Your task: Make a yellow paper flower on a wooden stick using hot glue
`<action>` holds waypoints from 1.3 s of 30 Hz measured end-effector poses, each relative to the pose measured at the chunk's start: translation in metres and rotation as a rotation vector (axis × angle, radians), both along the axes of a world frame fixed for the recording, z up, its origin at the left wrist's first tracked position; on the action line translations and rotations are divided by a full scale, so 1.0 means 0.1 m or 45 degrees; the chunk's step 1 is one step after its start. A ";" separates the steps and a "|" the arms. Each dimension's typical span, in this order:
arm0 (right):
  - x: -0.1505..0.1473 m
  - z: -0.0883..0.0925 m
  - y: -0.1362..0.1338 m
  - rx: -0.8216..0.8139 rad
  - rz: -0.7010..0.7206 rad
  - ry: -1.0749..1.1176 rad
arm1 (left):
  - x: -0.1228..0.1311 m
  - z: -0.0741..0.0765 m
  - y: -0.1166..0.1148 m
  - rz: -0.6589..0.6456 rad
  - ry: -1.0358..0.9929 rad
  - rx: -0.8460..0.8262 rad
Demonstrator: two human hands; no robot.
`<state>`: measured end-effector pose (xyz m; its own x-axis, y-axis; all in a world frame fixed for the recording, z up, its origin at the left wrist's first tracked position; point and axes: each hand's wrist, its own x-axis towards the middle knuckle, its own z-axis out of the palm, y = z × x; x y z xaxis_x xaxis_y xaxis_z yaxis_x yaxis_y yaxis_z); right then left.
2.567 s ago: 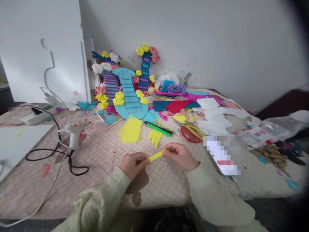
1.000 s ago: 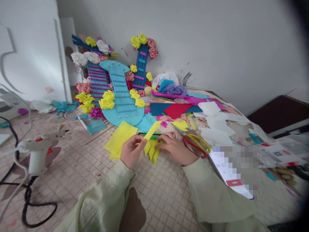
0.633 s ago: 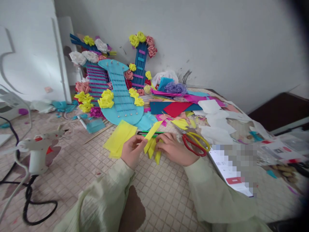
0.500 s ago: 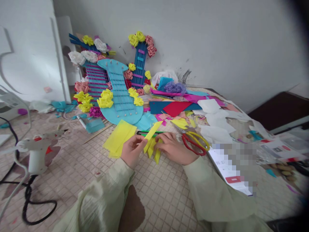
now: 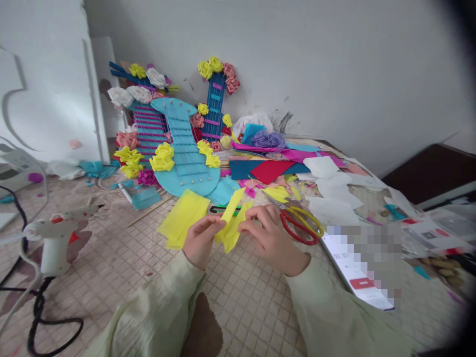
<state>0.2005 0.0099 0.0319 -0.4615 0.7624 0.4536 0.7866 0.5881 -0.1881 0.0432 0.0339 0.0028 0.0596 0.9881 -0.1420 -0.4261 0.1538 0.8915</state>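
Note:
My left hand (image 5: 200, 241) pinches a narrow yellow paper strip (image 5: 231, 205) that sticks up and to the right. My right hand (image 5: 268, 237) is closed on a small bunch of yellow paper strips (image 5: 232, 233), lifted just off the tiled tabletop (image 5: 122, 258). Both hands meet over the strips, thumbs toward each other. A flat stack of yellow paper sheets (image 5: 183, 218) lies just left of my left hand. Red and yellow scissors (image 5: 300, 225) lie right beside my right hand.
A white glue gun (image 5: 52, 238) with a black cord stands at the left. Blue guitar-shaped crafts with paper flowers (image 5: 182, 144) lean on the wall behind. Coloured and white paper scraps (image 5: 320, 173) cover the right side. A phone (image 5: 357, 275) lies by my right forearm.
My right hand has gathered the loose yellow strips off the table and lifted them toward the strip in my left hand. Earlier both hands held one strip nearer my body.

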 end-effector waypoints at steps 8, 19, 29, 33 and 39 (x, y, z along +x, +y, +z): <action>-0.05 -0.12 -0.01 0.266 0.014 0.048 | 0.01 0.10 -0.06 -0.151 -0.175 -0.378; -0.21 -0.14 -0.03 -0.675 -0.213 1.215 | -0.04 0.07 -0.07 -0.035 0.314 -0.048; -0.16 -0.19 -0.01 -0.732 -0.339 1.202 | 0.00 0.05 -0.10 -0.123 0.441 0.001; -0.17 -0.18 -0.01 -0.733 -0.328 1.212 | 0.01 0.05 -0.10 -0.111 0.460 -0.014; -0.18 -0.15 -0.02 -0.763 -0.242 1.276 | 0.02 0.04 -0.11 -0.127 0.449 -0.040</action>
